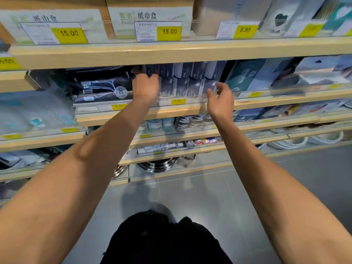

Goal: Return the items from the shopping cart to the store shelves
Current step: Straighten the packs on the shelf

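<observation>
— Pale wood shelf edges run across in front of you, each with yellow price tags. What sits furthest to the left of your grip?

— Left of your left hand lies a dark flat pack with a round "8" sticker, on the same shelf level, its near end just beside your wrist.

— And that left hand itself?

— It reaches into the row of dark upright boxes, knuckles toward you, fingers curled over the top of the leftmost box. The blur hides the fingertips, so you cannot tell whether it grips the box or only rests on it.

— Where does the rest of the row stand?

— Between your two hands. The boxes stand upright side by side behind the clear shelf lip, filling the gap from your left hand to your right hand.

— What about the right hand?

— It hovers just before the right end of that row, palm turned inward, thumb apart from loosely bent fingers, holding nothing. The nearest box is just beyond its fingertips; contact is unclear.

— And right of it?

— Teal and grey packets lean on the same level, near your right hand. Above both hands, tissue boxes sit on the top shelf.
</observation>
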